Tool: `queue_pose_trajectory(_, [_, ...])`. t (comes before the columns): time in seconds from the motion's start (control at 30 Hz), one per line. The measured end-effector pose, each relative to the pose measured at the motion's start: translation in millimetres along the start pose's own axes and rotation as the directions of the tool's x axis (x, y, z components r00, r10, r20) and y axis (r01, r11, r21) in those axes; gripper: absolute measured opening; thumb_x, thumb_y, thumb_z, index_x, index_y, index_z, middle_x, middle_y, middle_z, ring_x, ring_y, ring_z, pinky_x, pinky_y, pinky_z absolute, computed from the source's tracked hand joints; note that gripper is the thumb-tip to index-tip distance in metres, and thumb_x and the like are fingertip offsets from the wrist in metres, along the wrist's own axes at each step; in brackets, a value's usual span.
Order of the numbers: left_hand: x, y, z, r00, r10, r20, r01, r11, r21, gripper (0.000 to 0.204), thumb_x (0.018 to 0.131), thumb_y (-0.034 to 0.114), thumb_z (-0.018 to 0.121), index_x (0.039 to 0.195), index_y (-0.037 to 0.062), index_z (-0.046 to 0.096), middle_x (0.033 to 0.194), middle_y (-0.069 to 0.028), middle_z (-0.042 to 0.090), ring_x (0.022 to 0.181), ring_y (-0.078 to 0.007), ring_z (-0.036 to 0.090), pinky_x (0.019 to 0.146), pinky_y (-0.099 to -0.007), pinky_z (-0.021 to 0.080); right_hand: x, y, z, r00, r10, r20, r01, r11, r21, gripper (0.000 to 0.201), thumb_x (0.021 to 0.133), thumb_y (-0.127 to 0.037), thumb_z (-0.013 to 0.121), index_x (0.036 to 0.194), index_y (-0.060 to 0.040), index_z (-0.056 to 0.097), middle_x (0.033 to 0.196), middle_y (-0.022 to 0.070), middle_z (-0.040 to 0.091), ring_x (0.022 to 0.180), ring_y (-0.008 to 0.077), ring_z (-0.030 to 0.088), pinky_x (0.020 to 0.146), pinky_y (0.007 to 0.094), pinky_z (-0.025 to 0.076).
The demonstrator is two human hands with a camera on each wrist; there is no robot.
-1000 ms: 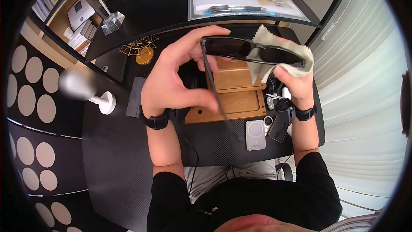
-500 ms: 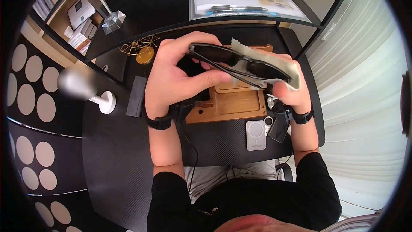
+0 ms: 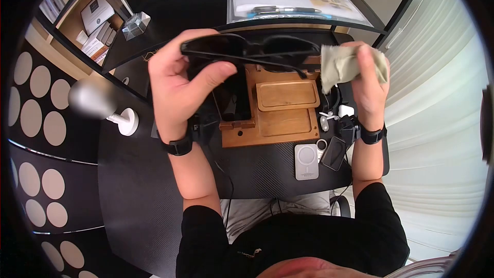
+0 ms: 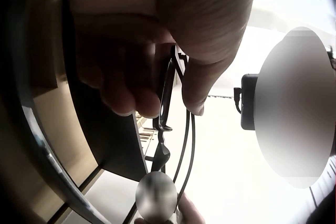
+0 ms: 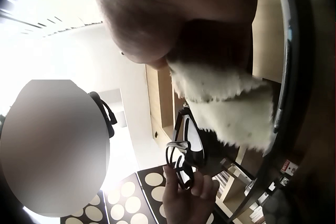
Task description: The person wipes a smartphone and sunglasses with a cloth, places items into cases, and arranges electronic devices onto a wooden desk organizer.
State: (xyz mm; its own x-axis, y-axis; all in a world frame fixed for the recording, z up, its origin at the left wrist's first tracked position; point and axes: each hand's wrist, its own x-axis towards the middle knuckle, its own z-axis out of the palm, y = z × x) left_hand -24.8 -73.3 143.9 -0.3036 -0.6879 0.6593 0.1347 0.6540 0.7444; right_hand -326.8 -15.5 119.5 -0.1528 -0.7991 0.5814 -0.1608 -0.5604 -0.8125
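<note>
Black sunglasses point(image 3: 252, 51) are held up over the desk by my left hand point(image 3: 180, 80), which pinches their left end between thumb and fingers. The same grip shows in the left wrist view, with the thumb point(image 4: 202, 82) on one side of the frame point(image 4: 167, 92). A pale grey-green cloth point(image 3: 342, 66) with zigzag edges is held in my right hand point(image 3: 369, 80), just right of the sunglasses and apart from them. In the right wrist view the cloth point(image 5: 231, 113) hangs from the hand, with the sunglasses point(image 5: 186, 145) beyond it.
Below the hands lies a wooden organizer point(image 3: 288, 123) with a dark phone point(image 3: 231, 98) at its left. A silver power pack point(image 3: 307, 162), a small black device point(image 3: 334, 153) and earbuds point(image 3: 325, 119) are nearby. A white lamp point(image 3: 127, 122) stands left; a shelf point(image 3: 180, 5) crosses behind.
The cloth was around the right lens and has come away to the right with my right hand. My left hand has moved left with the sunglasses, uncovering the organizer's trays.
</note>
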Motion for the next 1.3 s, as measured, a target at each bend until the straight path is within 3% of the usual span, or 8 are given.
queue_pose_trajectory(0.13, [-2.0, 0.8, -11.9, 0.996, -0.011, -0.09, 0.014, 0.999, 0.031, 0.043, 0.081, 0.005, 0.085, 0.116, -0.0071, 0.065, 0.098, -0.0081, 0.072, 0.085, -0.0111, 0.067, 0.078, -0.0237, 0.054, 0.3, -4.2, 14.6, 0.894, 0.071, 0.443, -0.004, 0.989, -0.15, 0.031, 0.103, -0.027, 0.059, 0.091, -0.0011, 0.071, 0.073, 0.003, 0.068, 0.067, 0.0098, 0.063, 0.062, 0.026, 0.05])
queue_pose_trajectory(0.2, [-2.2, -0.7, -18.6, 0.996, -0.011, -0.083, 0.016, 0.998, 0.058, 0.043, 0.082, 0.005, 0.085, 0.117, -0.007, 0.065, 0.097, -0.0081, 0.072, 0.084, -0.0111, 0.067, 0.077, -0.0236, 0.054, -0.5, 4.6, 30.1, 0.754, -0.015, 0.656, 0.223, 0.946, -0.235, 0.033, 0.102, -0.032, 0.06, 0.091, -0.0035, 0.071, 0.075, 0.0131, 0.068, 0.067, 0.0289, 0.068, 0.064, 0.0349, 0.053])
queue_pose_trajectory(0.37, [-0.4, 0.5, -14.3, 0.997, -0.015, -0.078, 0.022, 0.996, 0.083, 0.041, 0.082, 0.005, 0.085, 0.116, -0.0066, 0.065, 0.096, -0.0073, 0.073, 0.084, -0.0107, 0.067, 0.076, -0.0227, 0.054, -17.9, 18.2, 61.3, 0.437, 0.315, 0.842, 0.17, 0.891, -0.421, 0.036, 0.096, -0.039, 0.064, 0.105, -0.0047, 0.072, 0.084, 0.019, 0.071, 0.085, 0.039, 0.069, 0.072, 0.0433, 0.054])
queue_pose_trajectory(0.5, [4.7, -2.7, -8.4, 0.999, -0.032, 0.021, 0.028, 0.987, 0.161, 0.032, 0.083, 0.005, 0.083, 0.109, -0.0049, 0.068, 0.093, -0.0049, 0.073, 0.083, -0.0081, 0.067, 0.076, -0.0223, 0.053, -20.0, 28.8, 57.2, 0.33, 0.381, 0.863, 0.297, 0.826, -0.479, 0.047, 0.091, -0.045, 0.068, 0.114, -0.0036, 0.068, 0.092, 0.0205, 0.072, 0.089, 0.0403, 0.069, 0.074, 0.0435, 0.055])
queue_pose_trajectory(0.77, [8.4, -5.2, 4.6, 0.944, -0.261, 0.201, 0.165, 0.903, 0.397, 0.031, 0.084, 0.006, 0.08, 0.11, -0.0043, 0.067, 0.092, -0.0056, 0.074, 0.084, -0.0081, 0.067, 0.076, -0.023, 0.053, -2.0, -8.3, 30.1, 0.844, -0.032, 0.535, 0.194, 0.948, -0.25, 0.018, 0.084, -0.014, 0.079, 0.089, -0.0018, 0.067, 0.074, 0.0059, 0.065, 0.068, 0.0193, 0.063, 0.064, 0.0319, 0.05])
queue_pose_trajectory(0.9, [7.1, -7.2, 23.3, 0.952, -0.127, 0.277, 0.024, 0.938, 0.347, 0.03, 0.08, 0.021, 0.083, 0.101, 0.0029, 0.072, 0.072, -0.0131, 0.069, 0.06, -0.0271, 0.067, 0.056, -0.0297, 0.049, 2.1, -5.7, 33.5, 0.878, -0.259, 0.403, 0.403, 0.853, -0.332, 0.035, 0.083, -0.018, 0.081, 0.108, 0.001, 0.067, 0.088, 0.0105, 0.068, 0.081, 0.0251, 0.067, 0.073, 0.035, 0.053])
queue_pose_trajectory(1.0, [9.0, 4.0, 31.2, 0.898, -0.157, 0.412, -0.025, 0.914, 0.405, 0.029, 0.081, 0.01, 0.083, 0.104, -0.0017, 0.07, 0.083, -0.0083, 0.073, 0.069, -0.0124, 0.069, 0.063, -0.0237, 0.051, -0.5, -0.6, 35.1, 0.874, -0.259, 0.411, 0.374, 0.899, -0.228, 0.045, 0.083, -0.022, 0.082, 0.117, 0.0018, 0.066, 0.094, 0.015, 0.071, 0.088, 0.031, 0.07, 0.076, 0.0371, 0.054])
queue_pose_trajectory(1.3, [9.2, 4.5, 17.0, 0.91, -0.047, 0.411, -0.114, 0.927, 0.357, 0.06, 0.07, 0.028, 0.091, 0.119, 0.001, 0.068, 0.093, -0.0078, 0.073, 0.079, -0.0139, 0.066, 0.072, -0.0249, 0.048, 4.8, -15.4, 9.9, 0.822, -0.095, 0.562, 0.265, 0.937, -0.229, 0.037, 0.083, -0.02, 0.082, 0.111, 0.0011, 0.07, 0.093, 0.0162, 0.073, 0.083, 0.0293, 0.072, 0.074, 0.0333, 0.055])
